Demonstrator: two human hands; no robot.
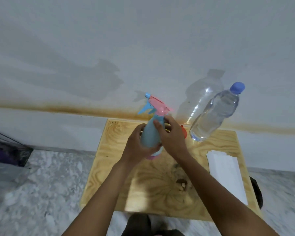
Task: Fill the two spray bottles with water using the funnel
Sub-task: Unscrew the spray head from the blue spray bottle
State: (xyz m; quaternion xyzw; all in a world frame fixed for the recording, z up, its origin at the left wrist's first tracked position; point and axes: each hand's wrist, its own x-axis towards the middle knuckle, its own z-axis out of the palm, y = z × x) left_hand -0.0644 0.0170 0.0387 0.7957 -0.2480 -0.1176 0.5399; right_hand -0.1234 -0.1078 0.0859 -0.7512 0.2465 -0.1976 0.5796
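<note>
A light-blue spray bottle (150,133) with a pink and blue trigger head stands at the far middle of the small wooden table (112,176). My left hand (136,145) grips its lower body from the left. My right hand (172,133) is curled round the bottle's upper body just under the trigger head. A red-orange object (184,132), perhaps the funnel, peeks out behind my right hand. A clear water bottle (215,113) with a blue cap stands at the table's far right. A second spray bottle is not in view.
White sheets of paper (226,174) lie along the table's right side. The table stands against a stained white wall (143,48) on a marble floor (41,184). A dark container (5,149) sits at the left edge.
</note>
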